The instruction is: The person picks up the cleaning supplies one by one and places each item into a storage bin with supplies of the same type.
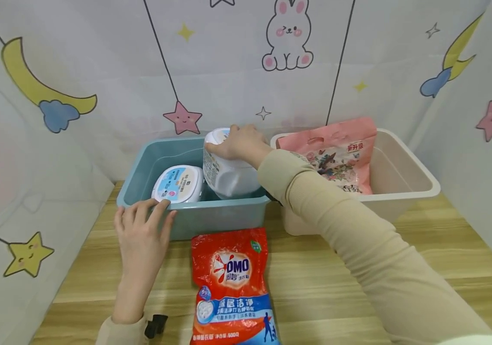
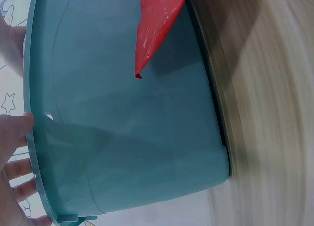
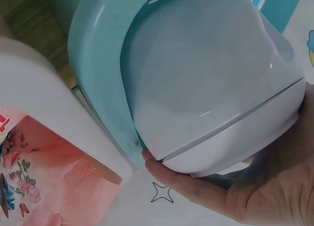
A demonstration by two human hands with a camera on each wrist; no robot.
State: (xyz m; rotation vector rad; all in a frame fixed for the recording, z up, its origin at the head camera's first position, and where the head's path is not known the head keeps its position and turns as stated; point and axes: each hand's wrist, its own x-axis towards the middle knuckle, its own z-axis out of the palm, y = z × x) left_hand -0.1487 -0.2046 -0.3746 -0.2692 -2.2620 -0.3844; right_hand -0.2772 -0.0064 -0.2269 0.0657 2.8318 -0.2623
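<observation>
Bare wood-grain counter (image 1: 319,287) leaves passage between the shiny red plastic OMO bag (image 1: 230,273) and the beige-sleeved right forearm (image 1: 349,225). Inside the teal plastic bin (image 1: 220,218), a squat white blue-labelled tub (image 1: 179,184) and a rounded white plastic container (image 1: 228,177) block the front; room remains behind the tub.

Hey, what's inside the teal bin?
The teal bin holds a white tub on the left and, partly inside, a second white container whose top the right hand grips. Anything beneath them is covered and cannot be seen.
</observation>
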